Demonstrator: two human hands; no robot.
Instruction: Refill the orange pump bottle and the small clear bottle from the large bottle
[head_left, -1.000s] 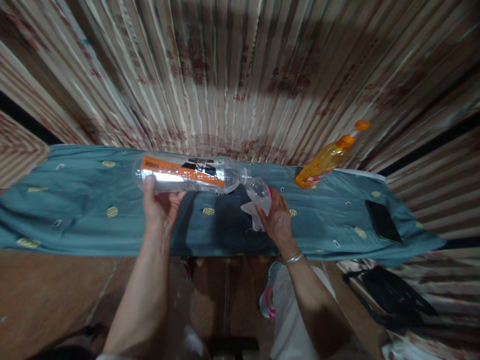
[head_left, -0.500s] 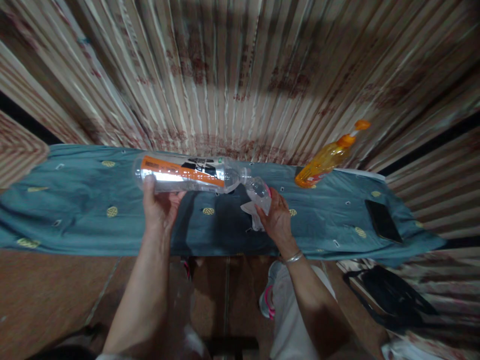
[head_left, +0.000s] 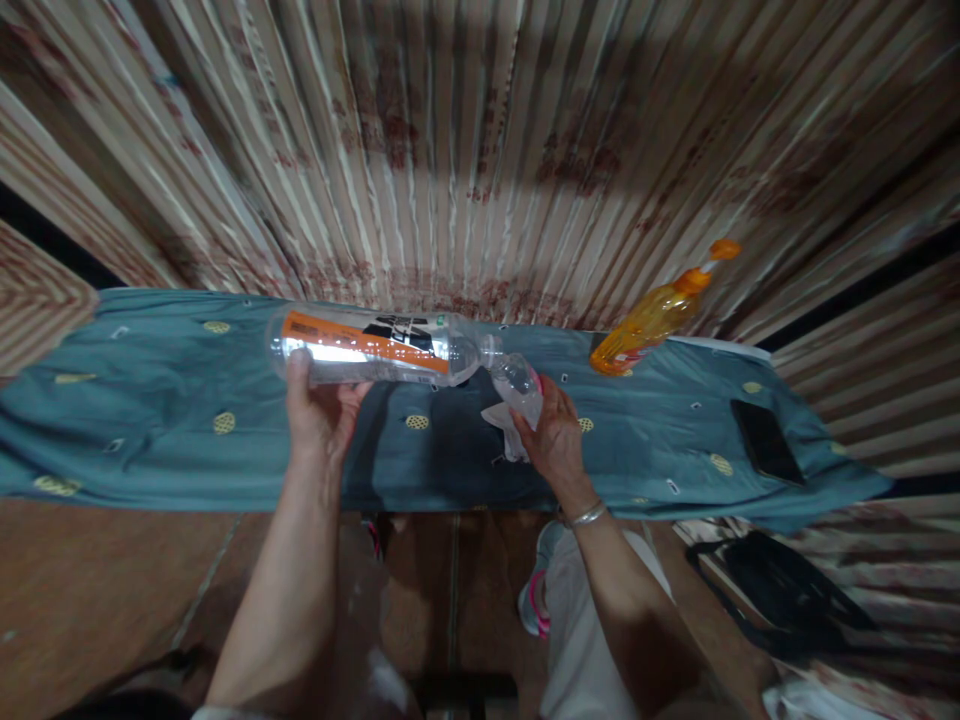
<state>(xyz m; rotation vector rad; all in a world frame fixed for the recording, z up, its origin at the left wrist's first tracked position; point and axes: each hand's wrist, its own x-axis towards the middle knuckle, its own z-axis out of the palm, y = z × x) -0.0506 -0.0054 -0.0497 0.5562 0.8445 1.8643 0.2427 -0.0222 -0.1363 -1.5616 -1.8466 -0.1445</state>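
Note:
My left hand (head_left: 321,410) is closed round the base end of a large clear plastic bottle (head_left: 465,355) with an orange, silver and black label, held on its side above the cloth. Its open mouth points right and meets the small clear plastic bottle (head_left: 517,385) in my right hand (head_left: 553,435). That small bottle is tilted and shows a pink edge by my fingers. Below it a whitish, translucent piece (head_left: 510,432) pokes out beside my right thumb; I cannot tell what it is, or whether liquid passes between the bottles.
The bench has a teal cloth (head_left: 165,400) with yellow pineapples. Back right stands an orange pump bottle (head_left: 645,325), and farther right lies a black phone (head_left: 766,440). A pleated curtain (head_left: 465,150) hangs behind. On the floor at right is a dark bag (head_left: 795,590).

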